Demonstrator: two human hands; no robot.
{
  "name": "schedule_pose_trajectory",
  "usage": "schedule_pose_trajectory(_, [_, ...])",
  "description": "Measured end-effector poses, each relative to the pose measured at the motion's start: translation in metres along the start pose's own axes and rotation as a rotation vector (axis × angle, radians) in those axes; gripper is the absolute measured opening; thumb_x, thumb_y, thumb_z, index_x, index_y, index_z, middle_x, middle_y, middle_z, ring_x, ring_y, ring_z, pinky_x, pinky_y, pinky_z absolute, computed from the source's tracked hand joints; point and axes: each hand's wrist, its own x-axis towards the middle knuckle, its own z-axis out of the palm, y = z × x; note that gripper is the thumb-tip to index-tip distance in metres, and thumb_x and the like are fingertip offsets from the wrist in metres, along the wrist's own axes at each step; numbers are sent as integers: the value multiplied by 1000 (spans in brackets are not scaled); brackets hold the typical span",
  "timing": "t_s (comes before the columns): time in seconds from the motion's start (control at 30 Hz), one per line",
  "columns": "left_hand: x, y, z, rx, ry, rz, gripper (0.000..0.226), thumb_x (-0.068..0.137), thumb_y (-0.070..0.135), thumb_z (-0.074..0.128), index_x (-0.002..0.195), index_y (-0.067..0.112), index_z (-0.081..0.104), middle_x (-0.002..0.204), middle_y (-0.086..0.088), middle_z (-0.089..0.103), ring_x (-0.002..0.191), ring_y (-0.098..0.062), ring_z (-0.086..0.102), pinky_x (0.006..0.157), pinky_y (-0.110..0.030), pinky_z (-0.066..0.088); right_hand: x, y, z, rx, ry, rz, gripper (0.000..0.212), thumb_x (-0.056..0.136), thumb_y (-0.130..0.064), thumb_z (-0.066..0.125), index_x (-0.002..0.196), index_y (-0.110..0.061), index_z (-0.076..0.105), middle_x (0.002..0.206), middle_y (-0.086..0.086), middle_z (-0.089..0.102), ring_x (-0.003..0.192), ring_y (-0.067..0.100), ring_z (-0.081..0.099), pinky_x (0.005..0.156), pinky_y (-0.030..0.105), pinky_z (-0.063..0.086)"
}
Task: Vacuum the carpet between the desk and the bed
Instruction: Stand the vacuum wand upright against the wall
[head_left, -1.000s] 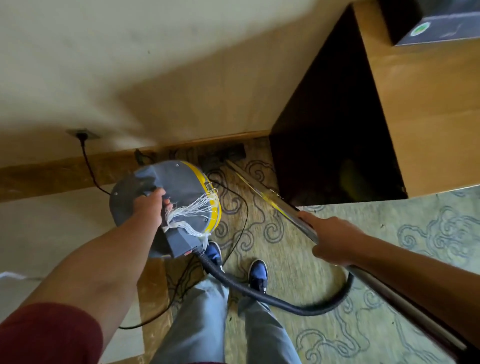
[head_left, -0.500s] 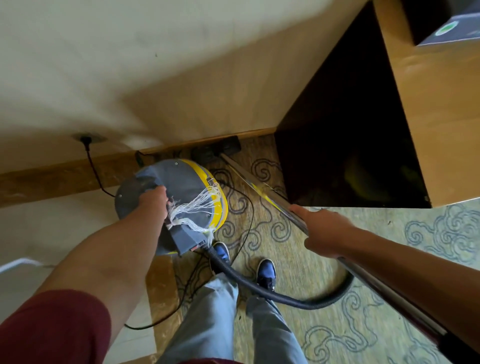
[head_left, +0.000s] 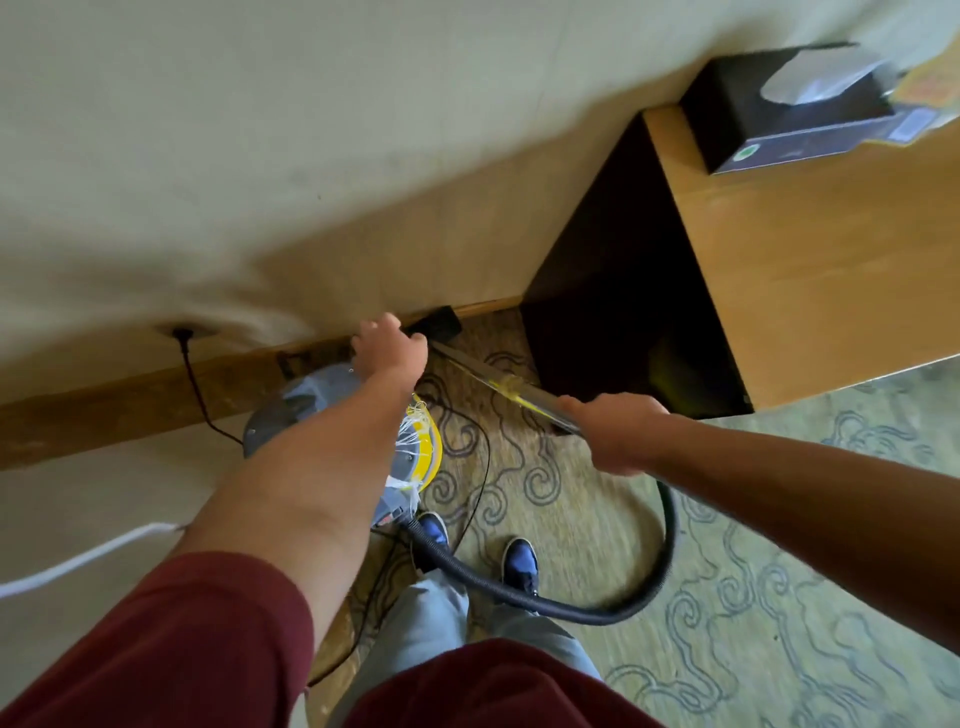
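The right hand (head_left: 613, 434) is gripping the vacuum wand (head_left: 511, 389), fingers wrapped round the metal tube, whose dark nozzle (head_left: 436, 325) is lying on the patterned carpet (head_left: 519, 483) against the skirting, beside the table (head_left: 810, 249). The left hand (head_left: 387, 345) is reaching forward above the grey canister (head_left: 311, 400) (fingers hidden, so I cannot tell their pose). The black hose (head_left: 597, 605) is looping past the blue shoes (head_left: 519, 558).

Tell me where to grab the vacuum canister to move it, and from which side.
Grip the canister by its grey top, coming down from above. It sits on the floor by the baseboard with its domed top facing up; the hose leaves its near end and a cord runs to the wall. No handle is plainly visible under the left forearm, so feel for one.
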Motion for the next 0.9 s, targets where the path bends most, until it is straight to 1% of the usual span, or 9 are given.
schedule_pose_trajectory(0.13, [-25,43,7,-78,-126,55,45,94,34,58,131,8,61,138,-17,53,129,-38,53,108,-44,47,-12,9,-18,-85,0,-4,76,89,-17,60,156,-29,25,72,-4,41,64,22,50,59,37,46])
schedule_pose_trajectory(0.27, [-55,63,14,-42,-192,225,49,93,33,60,137,10,57,141,-18,49,130,-38,51,111,-40,43,-20,29,-50,-262,46,-33,71,89,-22,63,152,-34,32,76,-3,43,81,27,64,60,35,44])
schedule_pose_trajectory(0.43, [-77,88,11,-1,-291,393,60,91,32,64,146,15,50,148,-12,47,138,-29,47,113,-38,42,-32,29,-79,-311,76,-29,57,88,-21,66,142,-32,49,75,-4,43,64,20,50,53,34,38])
schedule_pose_trajectory(0.57, [-93,107,0,80,-406,655,73,85,23,70,153,17,44,155,-7,46,143,-25,45,117,-38,39,-44,23,-93,-312,32,-13,50,86,-23,70,136,-26,59,95,0,54,87,25,62,66,36,45])
schedule_pose_trajectory(0.63, [-103,116,-3,116,-452,797,68,86,23,75,149,12,50,151,-9,52,141,-25,48,116,-39,39,-49,14,-99,-320,-16,11,50,90,-23,69,139,-25,57,110,3,58,98,26,61,73,37,47])
schedule_pose_trajectory(0.67, [-110,119,-4,133,-466,842,65,86,24,76,145,11,54,148,-9,56,138,-24,51,114,-38,41,-52,9,-101,-325,-48,39,54,92,-24,69,144,-25,53,126,5,59,112,27,60,80,38,48])
schedule_pose_trajectory(0.73, [-126,122,-5,193,-505,888,52,86,22,76,135,13,62,136,-7,65,121,-22,61,101,-35,48,-62,1,-108,-347,-103,102,60,96,-26,67,151,-23,43,147,4,48,135,29,48,95,39,46])
schedule_pose_trajectory(0.8, [-141,119,-5,265,-577,878,36,84,15,71,119,17,65,124,-10,69,100,-22,62,83,-31,48,-72,-3,-121,-349,-103,106,58,96,-26,67,149,-18,46,135,6,52,134,29,48,91,39,44])
schedule_pose_trajectory(0.9, [-160,121,-17,237,-631,853,12,85,12,66,96,18,67,108,-5,69,98,-25,61,81,-33,49,-98,-11,-150,-406,-190,54,55,93,-29,71,143,-18,54,112,1,54,123,28,54,88,39,44])
